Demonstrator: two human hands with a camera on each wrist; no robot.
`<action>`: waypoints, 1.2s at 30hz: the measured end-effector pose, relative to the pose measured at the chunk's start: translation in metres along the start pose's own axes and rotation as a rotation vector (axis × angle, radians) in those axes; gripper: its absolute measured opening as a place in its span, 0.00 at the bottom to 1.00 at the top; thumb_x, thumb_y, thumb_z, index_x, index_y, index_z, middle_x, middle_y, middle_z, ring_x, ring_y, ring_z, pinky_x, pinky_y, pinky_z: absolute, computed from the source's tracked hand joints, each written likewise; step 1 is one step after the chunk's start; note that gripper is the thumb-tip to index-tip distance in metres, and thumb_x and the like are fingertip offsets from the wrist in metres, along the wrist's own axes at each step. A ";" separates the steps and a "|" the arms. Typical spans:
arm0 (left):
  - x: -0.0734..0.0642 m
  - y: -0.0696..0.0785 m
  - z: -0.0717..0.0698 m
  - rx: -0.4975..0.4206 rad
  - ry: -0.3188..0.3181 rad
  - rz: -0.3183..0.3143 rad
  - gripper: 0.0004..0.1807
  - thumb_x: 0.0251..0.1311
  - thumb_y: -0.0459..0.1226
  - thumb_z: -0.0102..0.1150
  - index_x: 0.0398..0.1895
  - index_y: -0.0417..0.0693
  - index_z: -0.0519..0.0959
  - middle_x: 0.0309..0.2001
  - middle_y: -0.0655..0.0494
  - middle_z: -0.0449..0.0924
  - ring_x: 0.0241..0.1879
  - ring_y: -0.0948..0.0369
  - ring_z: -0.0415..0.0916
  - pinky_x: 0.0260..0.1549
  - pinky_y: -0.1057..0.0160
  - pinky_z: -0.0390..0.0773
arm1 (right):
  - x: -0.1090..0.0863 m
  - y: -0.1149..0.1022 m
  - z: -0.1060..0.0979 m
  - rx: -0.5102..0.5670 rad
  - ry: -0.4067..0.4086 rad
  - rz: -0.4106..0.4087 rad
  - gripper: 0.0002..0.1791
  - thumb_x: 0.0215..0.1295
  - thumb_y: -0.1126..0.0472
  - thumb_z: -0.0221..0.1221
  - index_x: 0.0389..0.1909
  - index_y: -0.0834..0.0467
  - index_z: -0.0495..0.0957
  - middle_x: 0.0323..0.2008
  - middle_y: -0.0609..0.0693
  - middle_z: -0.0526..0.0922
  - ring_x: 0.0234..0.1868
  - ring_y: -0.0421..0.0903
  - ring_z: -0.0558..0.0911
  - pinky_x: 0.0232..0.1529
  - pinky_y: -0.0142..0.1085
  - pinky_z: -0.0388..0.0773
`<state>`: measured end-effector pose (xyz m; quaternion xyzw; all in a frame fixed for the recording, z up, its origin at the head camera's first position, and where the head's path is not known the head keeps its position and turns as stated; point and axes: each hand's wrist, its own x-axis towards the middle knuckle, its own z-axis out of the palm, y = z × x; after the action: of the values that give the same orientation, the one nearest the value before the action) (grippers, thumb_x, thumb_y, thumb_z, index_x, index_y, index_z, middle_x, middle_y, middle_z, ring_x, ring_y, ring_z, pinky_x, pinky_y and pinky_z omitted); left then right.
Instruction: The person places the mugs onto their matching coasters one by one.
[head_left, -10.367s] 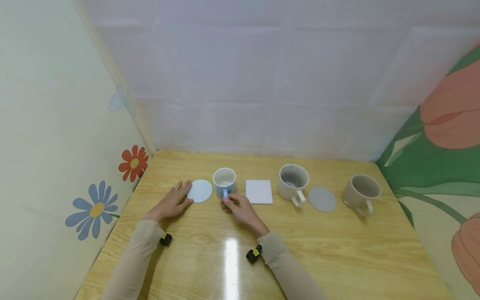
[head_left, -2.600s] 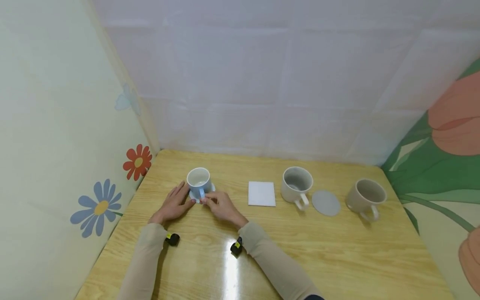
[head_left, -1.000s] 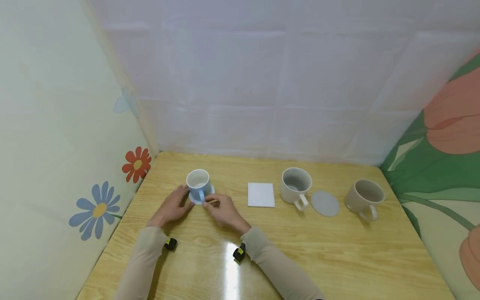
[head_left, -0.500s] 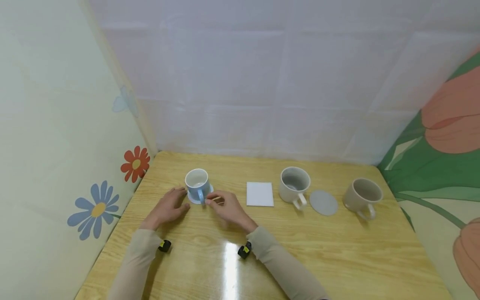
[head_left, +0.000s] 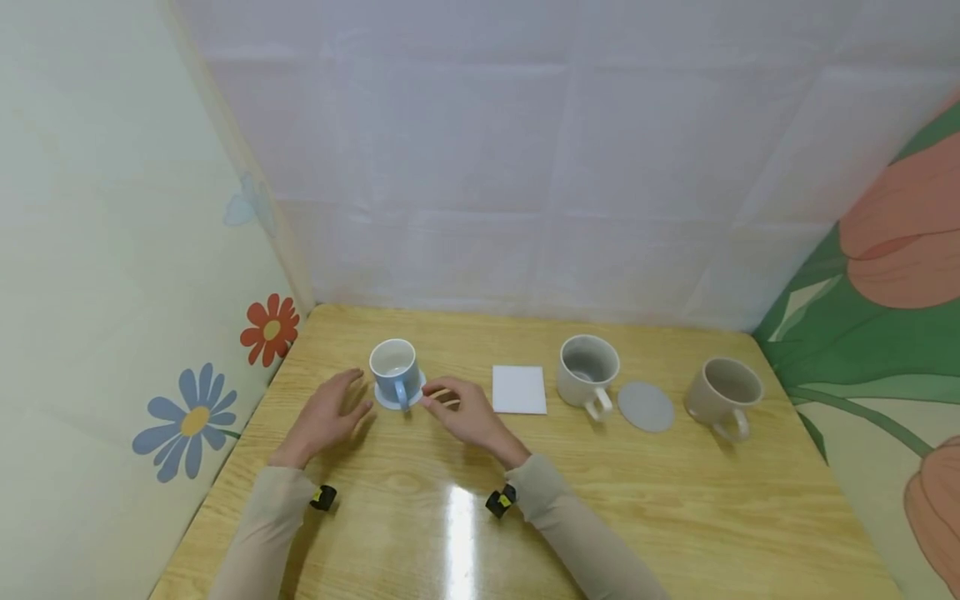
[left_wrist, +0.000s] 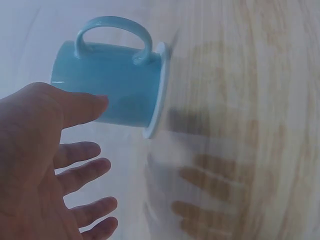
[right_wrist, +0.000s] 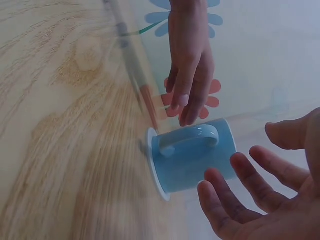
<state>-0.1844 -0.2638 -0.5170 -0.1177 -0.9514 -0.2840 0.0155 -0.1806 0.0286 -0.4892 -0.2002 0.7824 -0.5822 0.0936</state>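
Observation:
A light blue mug [head_left: 394, 375] with a white inside stands upright on a round pale coaster [head_left: 382, 402], its handle toward me. To its left, my left hand [head_left: 325, 417] hovers above the table with fingers apart and nothing in them; the left wrist view shows its thumb [left_wrist: 82, 107] overlapping the blue mug [left_wrist: 115, 80]. My right hand [head_left: 468, 414] is on the other side, fingers loosely bent, fingertips just off the coaster's right edge. In the right wrist view its spread fingers [right_wrist: 245, 190] are apart from the handle [right_wrist: 192, 136], holding nothing.
Right of the hands lie a square white coaster [head_left: 519, 390], a light grey mug [head_left: 587, 371], a round grey coaster [head_left: 646, 407] and a beige mug [head_left: 723, 392] in a row on the wooden table [head_left: 405, 533]. A white-covered wall [head_left: 525, 167] rises behind.
The blue mug has gone from beside the round pale coaster onto it. My right hand has let go of its handle and drawn right; my left hand has lifted off the coaster and drawn left.

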 end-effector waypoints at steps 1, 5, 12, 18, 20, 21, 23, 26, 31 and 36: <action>0.000 0.002 -0.001 -0.001 0.007 0.004 0.35 0.76 0.42 0.63 0.78 0.33 0.66 0.77 0.30 0.65 0.77 0.31 0.62 0.76 0.29 0.60 | -0.001 0.000 -0.001 -0.003 0.001 -0.005 0.15 0.78 0.58 0.63 0.58 0.62 0.84 0.57 0.59 0.88 0.54 0.59 0.88 0.51 0.44 0.89; 0.001 0.009 -0.005 -0.003 0.023 0.013 0.35 0.76 0.43 0.63 0.78 0.33 0.67 0.77 0.31 0.66 0.77 0.31 0.62 0.76 0.28 0.60 | -0.005 -0.001 -0.008 -0.008 0.002 -0.018 0.16 0.79 0.58 0.62 0.60 0.62 0.84 0.58 0.62 0.87 0.55 0.60 0.88 0.53 0.45 0.89; 0.002 0.018 -0.011 -0.006 0.034 0.007 0.37 0.76 0.44 0.63 0.79 0.35 0.65 0.79 0.32 0.64 0.77 0.32 0.61 0.76 0.29 0.61 | -0.015 -0.006 -0.020 -0.015 0.004 -0.033 0.17 0.79 0.57 0.62 0.62 0.60 0.83 0.59 0.61 0.87 0.55 0.59 0.88 0.57 0.46 0.88; 0.001 0.022 -0.013 -0.015 0.068 0.023 0.38 0.75 0.44 0.64 0.80 0.37 0.64 0.79 0.33 0.64 0.77 0.33 0.61 0.75 0.29 0.62 | -0.019 -0.008 -0.030 -0.048 0.035 -0.068 0.14 0.78 0.60 0.63 0.59 0.60 0.84 0.57 0.59 0.88 0.56 0.59 0.88 0.57 0.50 0.88; 0.001 0.024 -0.014 -0.014 0.077 0.027 0.38 0.75 0.44 0.64 0.80 0.37 0.64 0.79 0.33 0.64 0.77 0.33 0.61 0.75 0.28 0.62 | -0.020 -0.008 -0.034 -0.058 0.044 -0.083 0.14 0.78 0.60 0.63 0.59 0.61 0.84 0.57 0.60 0.88 0.56 0.59 0.88 0.57 0.52 0.87; 0.001 0.024 -0.014 -0.014 0.081 0.028 0.38 0.75 0.45 0.64 0.80 0.37 0.64 0.79 0.34 0.64 0.77 0.33 0.62 0.74 0.28 0.62 | -0.021 -0.009 -0.036 -0.063 0.048 -0.095 0.15 0.78 0.60 0.63 0.59 0.61 0.84 0.57 0.61 0.87 0.56 0.60 0.88 0.56 0.53 0.87; 0.001 0.027 -0.014 -0.015 0.088 0.034 0.38 0.75 0.45 0.64 0.80 0.37 0.64 0.79 0.34 0.64 0.77 0.33 0.62 0.74 0.28 0.62 | -0.022 -0.009 -0.039 -0.074 0.053 -0.112 0.15 0.78 0.60 0.63 0.59 0.61 0.84 0.58 0.63 0.87 0.56 0.61 0.88 0.56 0.53 0.88; 0.002 0.030 -0.015 -0.012 0.101 0.047 0.38 0.75 0.45 0.64 0.80 0.37 0.64 0.79 0.34 0.64 0.77 0.34 0.62 0.74 0.28 0.63 | -0.024 -0.009 -0.045 -0.087 0.062 -0.130 0.15 0.78 0.60 0.63 0.59 0.62 0.84 0.58 0.63 0.87 0.56 0.61 0.88 0.55 0.52 0.88; 0.003 0.033 -0.016 0.002 0.122 0.069 0.38 0.75 0.46 0.64 0.80 0.38 0.65 0.79 0.35 0.65 0.77 0.35 0.63 0.74 0.28 0.63 | -0.029 -0.012 -0.056 -0.095 0.078 -0.147 0.15 0.77 0.61 0.64 0.59 0.62 0.84 0.58 0.61 0.87 0.55 0.61 0.88 0.55 0.53 0.88; 0.003 0.039 -0.017 0.006 0.155 0.107 0.38 0.74 0.45 0.66 0.79 0.37 0.66 0.78 0.36 0.67 0.76 0.36 0.64 0.73 0.29 0.64 | -0.032 -0.014 -0.063 -0.106 0.094 -0.166 0.16 0.76 0.62 0.64 0.60 0.63 0.84 0.57 0.63 0.87 0.55 0.60 0.89 0.55 0.54 0.88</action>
<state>-0.1792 -0.2407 -0.4809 -0.1460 -0.9405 -0.2883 0.1048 -0.1729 0.0942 -0.4599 -0.2415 0.7964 -0.5544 -0.0023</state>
